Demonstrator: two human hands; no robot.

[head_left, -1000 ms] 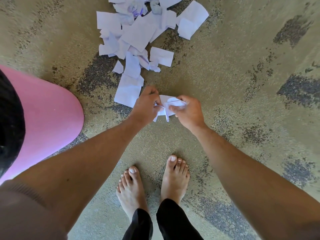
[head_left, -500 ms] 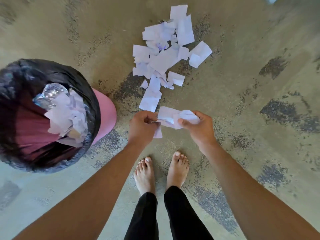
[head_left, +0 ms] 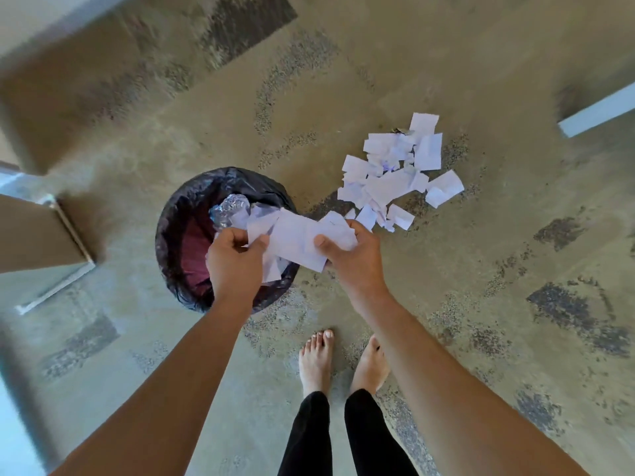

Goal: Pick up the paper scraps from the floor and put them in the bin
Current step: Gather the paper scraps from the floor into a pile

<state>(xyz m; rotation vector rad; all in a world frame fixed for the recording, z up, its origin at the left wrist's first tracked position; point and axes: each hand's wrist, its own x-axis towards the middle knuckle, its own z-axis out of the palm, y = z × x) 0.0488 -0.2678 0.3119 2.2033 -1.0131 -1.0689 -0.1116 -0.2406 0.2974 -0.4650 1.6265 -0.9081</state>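
1. Both hands have carried the bundle of scraps (head_left: 299,240) from above the bare floor (head_left: 481,269) to over the bin (head_left: 178,214), which now sits under them.
2. Bin: black liner, some paper and crumpled clear plastic inside; its near rim is hidden behind the left hand (head_left: 233,259).
3. Pile of scraps (head_left: 398,173) lies on the floor, right of the bin.
4. Held bundle: long axis runs left to right, between the hands.
5. Left hand pinches its left end with closed fingers; right hand (head_left: 350,259) clamps the right end, thumb on top.
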